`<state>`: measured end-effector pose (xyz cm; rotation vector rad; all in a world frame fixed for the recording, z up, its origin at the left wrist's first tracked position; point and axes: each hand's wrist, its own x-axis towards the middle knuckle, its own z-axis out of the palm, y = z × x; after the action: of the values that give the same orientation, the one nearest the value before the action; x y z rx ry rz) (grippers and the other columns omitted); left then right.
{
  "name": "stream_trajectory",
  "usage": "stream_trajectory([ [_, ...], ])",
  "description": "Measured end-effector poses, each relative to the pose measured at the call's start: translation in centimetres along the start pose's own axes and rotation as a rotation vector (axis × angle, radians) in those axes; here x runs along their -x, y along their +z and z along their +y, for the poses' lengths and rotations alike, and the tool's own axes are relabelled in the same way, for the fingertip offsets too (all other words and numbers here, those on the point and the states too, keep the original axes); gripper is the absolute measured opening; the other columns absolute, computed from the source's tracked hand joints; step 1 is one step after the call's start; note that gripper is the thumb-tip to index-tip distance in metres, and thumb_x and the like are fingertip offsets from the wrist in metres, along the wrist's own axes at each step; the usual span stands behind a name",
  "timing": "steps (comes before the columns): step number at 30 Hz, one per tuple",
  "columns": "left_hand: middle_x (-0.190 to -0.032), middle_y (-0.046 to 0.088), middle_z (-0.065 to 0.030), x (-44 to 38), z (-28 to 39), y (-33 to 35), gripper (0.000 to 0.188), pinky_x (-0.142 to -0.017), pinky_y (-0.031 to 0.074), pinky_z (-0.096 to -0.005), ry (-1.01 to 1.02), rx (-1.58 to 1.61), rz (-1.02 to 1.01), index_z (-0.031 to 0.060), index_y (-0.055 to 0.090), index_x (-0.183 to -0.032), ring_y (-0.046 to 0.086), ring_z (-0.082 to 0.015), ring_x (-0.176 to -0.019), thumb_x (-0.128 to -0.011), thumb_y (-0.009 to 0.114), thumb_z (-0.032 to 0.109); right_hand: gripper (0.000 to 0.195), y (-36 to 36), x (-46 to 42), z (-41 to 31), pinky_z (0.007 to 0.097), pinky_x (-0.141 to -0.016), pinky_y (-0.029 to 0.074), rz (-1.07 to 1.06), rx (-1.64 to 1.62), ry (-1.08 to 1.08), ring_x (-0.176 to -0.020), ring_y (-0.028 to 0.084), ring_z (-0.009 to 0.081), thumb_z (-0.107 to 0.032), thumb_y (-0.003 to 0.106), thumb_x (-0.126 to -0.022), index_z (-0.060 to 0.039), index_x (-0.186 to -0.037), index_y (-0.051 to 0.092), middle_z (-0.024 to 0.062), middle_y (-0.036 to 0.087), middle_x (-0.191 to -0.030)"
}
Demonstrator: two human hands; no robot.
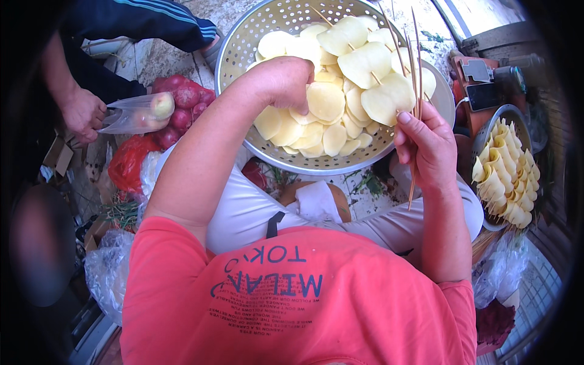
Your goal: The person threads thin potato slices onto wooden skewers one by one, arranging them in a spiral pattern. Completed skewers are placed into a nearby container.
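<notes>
My left hand (292, 86) reaches into a perforated metal colander (235, 68), its fingers at a heap of thin, pale slices, apparently potato (325, 101). The wrist and the back of the hand hide whether it grips a slice. My right hand (424, 137), at the colander's right edge, is closed on several thin wooden skewers (412, 175). Close to its thumb, large slices (388, 98) are threaded on a skewer that slants up to the left over the heap. More skewered slices lie behind them.
At right, a smaller colander (486, 123) holds folded slices on skewers (506, 173); a phone (482, 96) lies above it. At left, another person's hand (83, 114) holds a clear plastic bag (137, 114) beside netted red onions (182, 98). A red plastic bag (132, 162) lies below.
</notes>
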<state>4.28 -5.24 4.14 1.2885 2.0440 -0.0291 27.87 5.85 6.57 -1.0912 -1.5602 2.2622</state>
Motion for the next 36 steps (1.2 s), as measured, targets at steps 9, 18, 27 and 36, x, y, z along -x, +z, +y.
stream_trajectory([
  [9, -0.069, 0.06, -0.0011, -0.1, -3.1, -2.2, 0.013, -0.056, 0.047, -0.025, -0.132, 0.477, 0.336, 0.0055, 0.059, -0.077, 0.057, -0.0097, -0.062, -0.072, 0.07, 0.007, 0.016, 0.1, 0.3, 0.0, 0.017, -0.039, 0.034, -0.048, 0.004, 0.019, -0.043, 0.047, 0.0051, -0.015, 0.061, -0.09, -0.0037, -0.102, 0.06, 0.0007, 0.059, -0.064],
  [18, -0.076, 0.063, -0.0028, -0.6, -4.0, -1.9, 0.018, -0.05, 0.047, -0.0229, -0.172, 0.576, 0.303, 0.0043, 0.062, -0.095, 0.06, -0.0092, -0.06, -0.077, 0.064, 0.003, 0.016, 0.1, 0.4, -0.2, 0.0171, -0.039, 0.033, -0.023, -0.008, 0.009, -0.042, 0.047, 0.0053, -0.014, 0.061, -0.09, -0.0036, -0.101, 0.06, 0.0009, 0.059, -0.064],
  [27, -0.083, 0.066, -0.0106, -1.2, -1.0, 1.0, 0.03, -0.057, 0.054, -0.0259, -0.078, 1.024, 0.082, 0.0, 0.06, -0.105, 0.065, -0.0155, -0.065, -0.077, 0.067, 0.004, 0.015, 0.0, 0.4, -0.3, 0.017, -0.039, 0.034, -0.033, -0.018, 0.002, -0.043, 0.048, 0.0056, -0.014, 0.061, -0.09, -0.003, -0.1, 0.06, 0.001, 0.059, -0.064],
  [36, -0.091, 0.067, -0.0062, -0.2, -3.1, -2.5, 0.029, -0.063, 0.052, -0.0226, -0.043, 1.036, 0.393, 0.0033, 0.061, -0.109, 0.065, -0.0128, -0.074, -0.086, 0.066, 0.02, 0.014, 0.1, 0.5, -0.6, 0.0168, -0.039, 0.033, -0.004, -0.028, 0.009, -0.042, 0.048, 0.0057, -0.014, 0.061, -0.09, -0.0033, -0.1, 0.06, 0.0011, 0.059, -0.064],
])
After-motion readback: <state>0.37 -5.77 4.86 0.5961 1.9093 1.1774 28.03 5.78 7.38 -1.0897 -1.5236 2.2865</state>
